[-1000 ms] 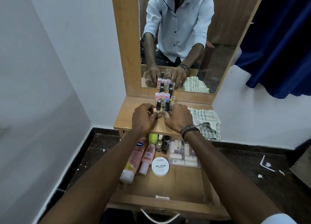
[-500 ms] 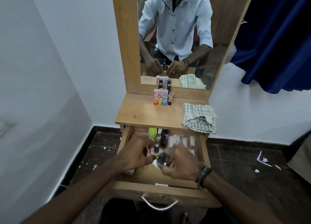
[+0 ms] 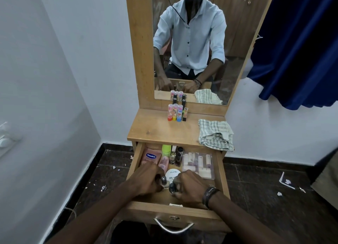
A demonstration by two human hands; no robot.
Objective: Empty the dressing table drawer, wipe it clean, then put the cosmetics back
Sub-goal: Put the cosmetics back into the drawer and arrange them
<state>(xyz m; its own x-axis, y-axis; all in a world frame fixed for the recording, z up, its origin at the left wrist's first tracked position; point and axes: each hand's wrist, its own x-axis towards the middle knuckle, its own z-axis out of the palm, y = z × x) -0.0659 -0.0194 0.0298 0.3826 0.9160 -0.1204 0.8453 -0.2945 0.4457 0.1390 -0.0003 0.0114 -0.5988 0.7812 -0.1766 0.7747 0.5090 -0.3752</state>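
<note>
The wooden drawer (image 3: 222, 172) is pulled open below the dressing table top (image 3: 155, 130). Inside lie a pink Vaseline tube (image 3: 150, 156), a green-capped bottle (image 3: 166, 149), small bottles (image 3: 174, 156), a white round nail polish remover tub (image 3: 172, 173) and a clear pack of white tubes (image 3: 199, 163). My left hand (image 3: 146, 181) is closed on a small nail polish bottle (image 3: 164, 181) at the drawer's front. Beside it, my right hand (image 3: 190, 187) grips a dark-capped bottle (image 3: 172, 188). Several lip balm sticks (image 3: 175, 112) stand on the top near the mirror.
A checked cloth (image 3: 215, 134) lies folded on the right of the table top. The mirror (image 3: 192, 42) reflects me. A blue curtain (image 3: 296, 51) hangs at right. White walls close in on the left; the dark floor (image 3: 265, 188) holds scraps of paper. The metal drawer handle (image 3: 173, 227) faces me.
Both hands came down from the table top into the open drawer, each carrying a small bottle. Fewer bottles stand by the mirror now.
</note>
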